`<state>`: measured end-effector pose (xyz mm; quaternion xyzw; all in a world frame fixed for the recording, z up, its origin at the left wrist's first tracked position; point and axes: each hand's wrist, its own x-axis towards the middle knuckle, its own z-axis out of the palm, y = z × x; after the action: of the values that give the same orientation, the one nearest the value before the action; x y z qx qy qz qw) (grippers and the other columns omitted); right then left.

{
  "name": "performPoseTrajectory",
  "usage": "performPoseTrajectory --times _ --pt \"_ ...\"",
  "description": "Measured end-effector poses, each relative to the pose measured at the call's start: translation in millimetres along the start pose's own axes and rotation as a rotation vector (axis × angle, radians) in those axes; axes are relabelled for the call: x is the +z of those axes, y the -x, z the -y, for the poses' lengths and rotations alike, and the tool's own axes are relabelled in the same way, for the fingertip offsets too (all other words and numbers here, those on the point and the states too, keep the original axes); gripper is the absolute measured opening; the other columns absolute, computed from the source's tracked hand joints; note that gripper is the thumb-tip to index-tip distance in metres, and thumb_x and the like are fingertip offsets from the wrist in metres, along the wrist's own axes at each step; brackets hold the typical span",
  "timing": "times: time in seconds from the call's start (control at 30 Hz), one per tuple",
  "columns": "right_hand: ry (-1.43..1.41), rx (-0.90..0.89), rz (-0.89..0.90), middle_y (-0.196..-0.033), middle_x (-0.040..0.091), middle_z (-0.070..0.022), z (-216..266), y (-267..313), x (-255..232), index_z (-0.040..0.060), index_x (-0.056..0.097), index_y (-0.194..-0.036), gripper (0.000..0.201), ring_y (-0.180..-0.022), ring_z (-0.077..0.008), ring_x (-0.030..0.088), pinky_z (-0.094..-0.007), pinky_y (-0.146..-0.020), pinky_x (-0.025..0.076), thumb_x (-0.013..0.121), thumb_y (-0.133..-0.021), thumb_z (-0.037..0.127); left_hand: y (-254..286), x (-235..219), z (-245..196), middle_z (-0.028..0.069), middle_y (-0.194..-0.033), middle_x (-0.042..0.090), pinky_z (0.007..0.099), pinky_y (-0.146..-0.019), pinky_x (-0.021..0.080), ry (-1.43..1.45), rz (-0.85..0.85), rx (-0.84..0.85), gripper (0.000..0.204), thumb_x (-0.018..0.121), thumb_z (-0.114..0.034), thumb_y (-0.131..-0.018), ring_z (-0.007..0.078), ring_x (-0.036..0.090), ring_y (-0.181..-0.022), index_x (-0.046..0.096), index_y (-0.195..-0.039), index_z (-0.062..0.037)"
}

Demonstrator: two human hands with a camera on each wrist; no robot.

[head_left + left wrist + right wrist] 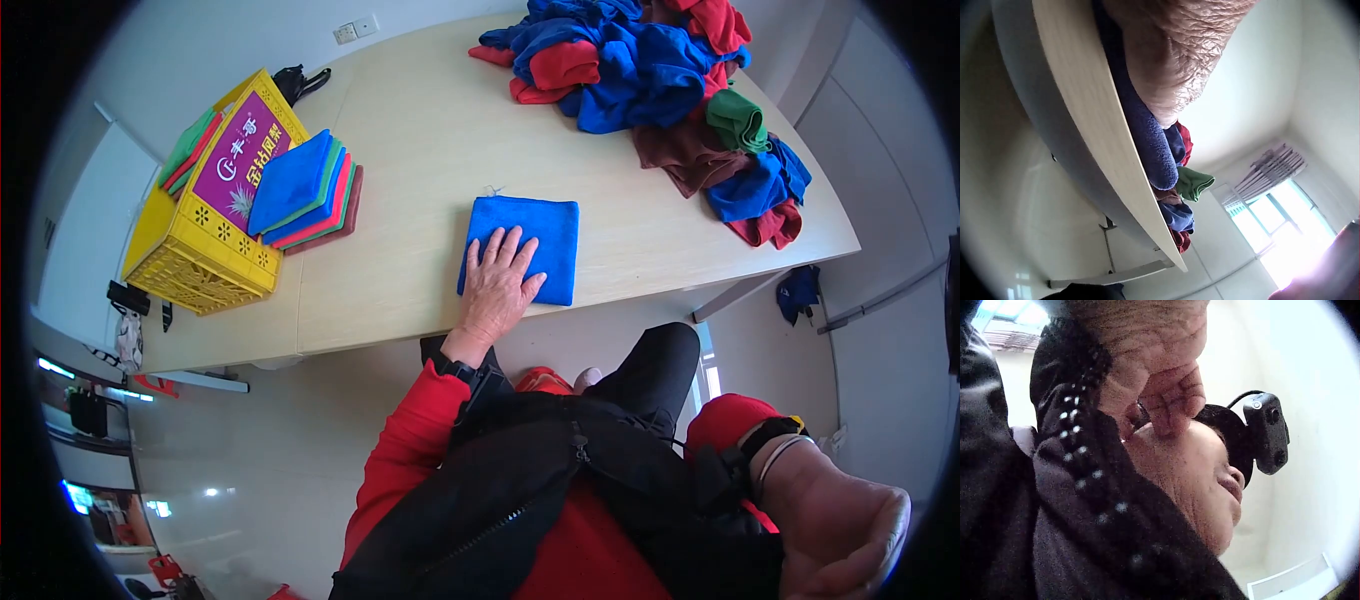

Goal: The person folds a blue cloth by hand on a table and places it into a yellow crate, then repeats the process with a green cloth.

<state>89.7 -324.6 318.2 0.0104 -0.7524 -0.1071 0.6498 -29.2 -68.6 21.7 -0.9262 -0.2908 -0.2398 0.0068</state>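
A folded blue cloth [553,235] lies flat near the table's front edge. My left hand [497,290] rests on it, palm down with the fingers spread and nearly straight. In the left wrist view the same cloth [1152,147] shows as a thick rounded edge under the hand [1179,56]. My right hand [843,525] is raised off the table at the lower right. The right wrist view has this hand [1154,369] against the neck below the chin, with bent fingers; whether they pinch anything there is hidden.
A stack of folded cloths [300,190] leans against a yellow crate [215,245] on the table's left, with more cloths inside the crate. Crumpled blue, red, brown and green cloths [650,80] are heaped at the back right of the table [400,150]. A black strapped item [292,84] lies behind the crate.
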Motion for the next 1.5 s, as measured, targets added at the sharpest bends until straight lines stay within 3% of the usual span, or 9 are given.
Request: performPoseTrajectory --times 0.33,0.53,0.6,0.67,0.87,0.9,1.0,1.13,1.5 --pt "-0.171 0.000 0.000 -0.062 0.059 0.0017 -17 10 3 0.0139 0.063 -0.074 0.022 -0.055 -0.0086 0.056 -0.0241 -0.058 0.046 0.056 -0.094 0.016 1 0 1 0.0139 -0.148 0.048 0.0579 -0.115 0.026 0.006 -0.028 0.000 0.053 0.058 -0.044 -0.097 0.0344 0.041 -0.137 0.056 -0.139 -0.0125" --pt "-0.364 0.312 -0.058 -0.090 0.069 -0.0018 5 39 -28 0.0107 0.071 -0.095 0.035 -0.066 -0.0192 0.060 -0.0301 -0.061 0.046 0.083 -0.079 0.039 1 -2 0 0.0126 -0.150 0.046 0.0562 -0.116 0.025 0.032 0.001 -0.019 0.051 0.057 -0.042 -0.097 0.0341 0.040 -0.139 0.055 -0.140 -0.0130" --pt "-0.024 0.503 -0.315 -0.112 0.066 -0.0087 -10 71 -17 0.0075 0.070 -0.102 0.032 -0.080 -0.0203 0.064 -0.0275 -0.067 0.050 0.077 -0.084 0.034 2 -2 1 0.0146 -0.147 0.048 0.0571 -0.115 0.026 0.043 -0.040 -0.005 0.050 0.058 -0.040 -0.097 0.0342 0.042 -0.137 0.057 -0.137 -0.0105" --pt "0.378 0.900 -0.318 -0.086 0.053 -0.0063 -50 103 5 0.0023 0.051 -0.095 0.012 -0.069 -0.0191 0.058 -0.0277 -0.063 0.048 0.062 -0.092 0.001 5 -1 6 0.0149 -0.147 0.048 0.0564 -0.116 0.026 0.086 -0.049 -0.015 0.049 0.058 -0.038 -0.097 0.0340 0.042 -0.137 0.057 -0.136 -0.0095" --pt "0.227 1.559 -0.103 -0.111 0.064 -0.0150 -126 251 19 -0.0014 0.057 -0.106 0.009 -0.099 -0.0244 0.065 -0.0346 -0.090 0.051 0.055 -0.101 0.005 11 -13 16 0.0173 -0.148 0.047 0.0539 -0.117 0.027 0.105 -0.043 -0.098 0.043 0.059 -0.028 -0.098 0.0333 0.042 -0.139 0.058 -0.134 -0.0037" --pt "0.228 1.561 -0.109 -0.111 0.064 -0.0150 -132 265 24 -0.0014 0.057 -0.106 0.009 -0.099 -0.0244 0.065 -0.0346 -0.090 0.051 0.055 -0.101 0.005 10 -13 18 0.0173 -0.148 0.047 0.0539 -0.117 0.027 0.104 -0.038 -0.094 0.043 0.059 -0.028 -0.098 0.0333 0.042 -0.139 0.058 -0.134 -0.0037" --pt "0.845 1.072 0.607 -0.134 0.058 -0.0215 -152 294 43 -0.0024 0.058 -0.120 0.027 -0.127 -0.0353 0.054 -0.0460 -0.108 0.042 0.056 -0.100 0.016 3 -12 23 0.0181 -0.148 0.046 0.0517 -0.117 0.027 0.045 0.007 -0.104 0.042 0.056 -0.024 -0.099 0.0339 0.041 -0.139 0.056 -0.135 -0.0017" --pt "1.005 1.191 0.754 -0.151 0.043 -0.0236 -170 324 56 -0.0023 0.052 -0.136 0.050 -0.145 -0.0398 0.034 -0.0511 -0.119 0.025 0.054 -0.099 0.031 -5 3 26 0.0177 -0.150 0.045 0.0495 -0.118 0.028 0.089 -0.003 -0.077 0.044 0.054 -0.021 -0.100 0.0333 0.040 -0.141 0.052 -0.139 -0.0012" --pt "1.063 1.320 0.710 -0.156 0.035 -0.0257 -170 333 48 -0.0045 0.039 -0.148 0.074 -0.148 -0.0394 0.028 -0.0496 -0.122 0.020 0.050 -0.098 0.049 0 8 31 0.0150 -0.154 0.042 0.0460 -0.117 0.031 0.023 0.048 -0.056 0.051 0.052 -0.025 -0.100 0.0306 0.037 -0.144 0.045 -0.146 -0.0040"
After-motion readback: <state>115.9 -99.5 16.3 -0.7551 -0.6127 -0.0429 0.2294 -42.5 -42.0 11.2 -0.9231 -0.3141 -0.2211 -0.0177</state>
